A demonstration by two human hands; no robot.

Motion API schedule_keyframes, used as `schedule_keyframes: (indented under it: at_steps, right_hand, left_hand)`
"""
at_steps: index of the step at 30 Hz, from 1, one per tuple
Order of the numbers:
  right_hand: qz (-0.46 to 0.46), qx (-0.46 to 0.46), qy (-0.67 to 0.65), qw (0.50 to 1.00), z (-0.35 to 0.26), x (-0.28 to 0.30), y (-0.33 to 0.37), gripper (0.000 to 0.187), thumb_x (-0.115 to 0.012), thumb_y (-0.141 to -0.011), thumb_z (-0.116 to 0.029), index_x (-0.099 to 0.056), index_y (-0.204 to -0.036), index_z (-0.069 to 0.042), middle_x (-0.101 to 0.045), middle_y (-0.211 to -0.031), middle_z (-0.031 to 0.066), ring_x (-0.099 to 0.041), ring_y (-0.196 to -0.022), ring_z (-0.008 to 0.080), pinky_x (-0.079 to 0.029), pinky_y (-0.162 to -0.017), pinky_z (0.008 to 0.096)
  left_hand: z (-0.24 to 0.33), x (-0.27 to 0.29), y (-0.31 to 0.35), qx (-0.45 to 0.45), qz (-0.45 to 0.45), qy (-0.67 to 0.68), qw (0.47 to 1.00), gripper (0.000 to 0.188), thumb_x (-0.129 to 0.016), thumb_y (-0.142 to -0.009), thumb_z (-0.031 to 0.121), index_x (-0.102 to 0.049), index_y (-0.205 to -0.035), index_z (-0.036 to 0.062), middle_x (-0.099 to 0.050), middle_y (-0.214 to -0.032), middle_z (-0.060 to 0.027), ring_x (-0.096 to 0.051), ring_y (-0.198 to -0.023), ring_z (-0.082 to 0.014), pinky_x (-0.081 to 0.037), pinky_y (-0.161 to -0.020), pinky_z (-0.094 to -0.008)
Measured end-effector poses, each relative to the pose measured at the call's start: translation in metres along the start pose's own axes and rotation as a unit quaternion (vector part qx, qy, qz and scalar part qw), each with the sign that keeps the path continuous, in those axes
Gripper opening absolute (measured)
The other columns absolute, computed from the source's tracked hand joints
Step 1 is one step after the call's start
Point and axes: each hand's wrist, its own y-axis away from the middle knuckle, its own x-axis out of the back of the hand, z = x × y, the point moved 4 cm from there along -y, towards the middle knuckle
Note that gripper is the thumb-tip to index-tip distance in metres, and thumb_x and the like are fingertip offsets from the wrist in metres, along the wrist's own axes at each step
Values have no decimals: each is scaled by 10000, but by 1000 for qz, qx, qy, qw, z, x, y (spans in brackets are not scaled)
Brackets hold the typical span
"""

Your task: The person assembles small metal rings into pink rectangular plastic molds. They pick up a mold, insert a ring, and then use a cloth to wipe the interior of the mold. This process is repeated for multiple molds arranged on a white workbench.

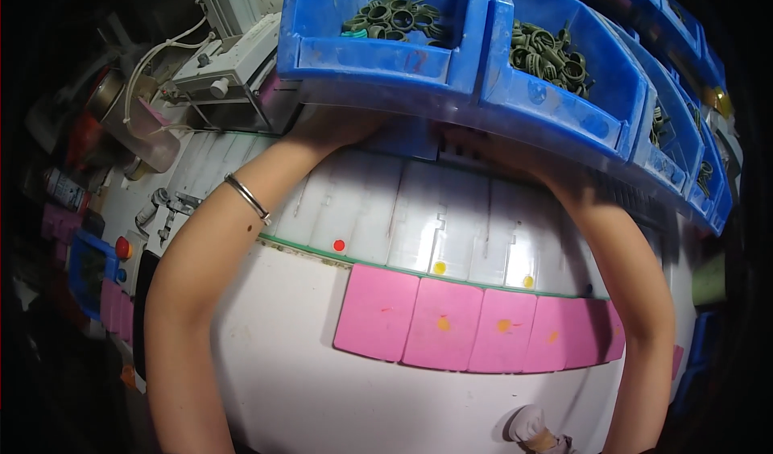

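Note:
Both my arms reach forward beneath a row of blue parts bins. My left hand (360, 124) is mostly hidden under the front bin (370, 61); its fingers do not show. Beside it is a blue piece (407, 138) in the shadow, perhaps touched by the hand. My right hand (487, 145) lies in deep shade under the second bin (555, 103), its fingers too dark to read. Olive-green ring-shaped clamps (403, 20) fill the front bin, and similar clamps (549, 58) lie in the second one. A silver bangle (248, 199) circles my left wrist.
White translucent plates (354, 204) with coloured dots line the bench, edged in green. Nearer me lies a row of pink blocks (447, 325). On the left stand a white device with a knob (219, 88) and a red button (123, 248). A whitish wrapped object (531, 427) sits at the lower right.

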Motion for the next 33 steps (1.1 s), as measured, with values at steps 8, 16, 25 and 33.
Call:
schedule_keyframes:
  at_steps: [8,16,25,33]
  right_hand:
    - [-60,-70,-95,991,21,10,12,565,-442,-899,-511,-404,-1333,-152,-416,-1350,128,-399,-1238,276,-318,-1045,387]
    - [-76,-130,-97,984,38,36,39,572,-464,-893,-507,-404,-1339,-155,-423,-1335,151,-403,-1233,289,-323,-1043,389]
    - [-92,-167,-93,977,25,34,37,432,-542,-869,-395,-539,-1215,-138,-531,-1229,128,-482,-1153,266,-360,-1008,379]
    - [-7,-136,-72,988,38,42,71,426,-547,-864,-385,-540,-1208,-135,-540,-1217,125,-485,-1146,283,-363,-1003,384]
  left_hand:
    - [48,2,-30,10,-180,31,983,541,-584,-827,481,-504,-1254,160,-491,-1283,-122,-454,-1185,-299,-376,-990,-408]
    - [62,-29,-64,34,-222,237,945,549,-597,-811,494,-532,-1230,145,-520,-1258,-114,-478,-1160,-298,-370,-1000,-390]
    - [74,-20,-60,64,-157,266,949,580,-635,-777,503,-556,-1201,116,-552,-1217,-116,-499,-1136,-282,-387,-983,-385]
    - [83,-15,-63,72,-362,244,897,684,-599,-783,555,-442,-1298,133,-464,-1297,-113,-424,-1195,-282,-345,-1021,-396]
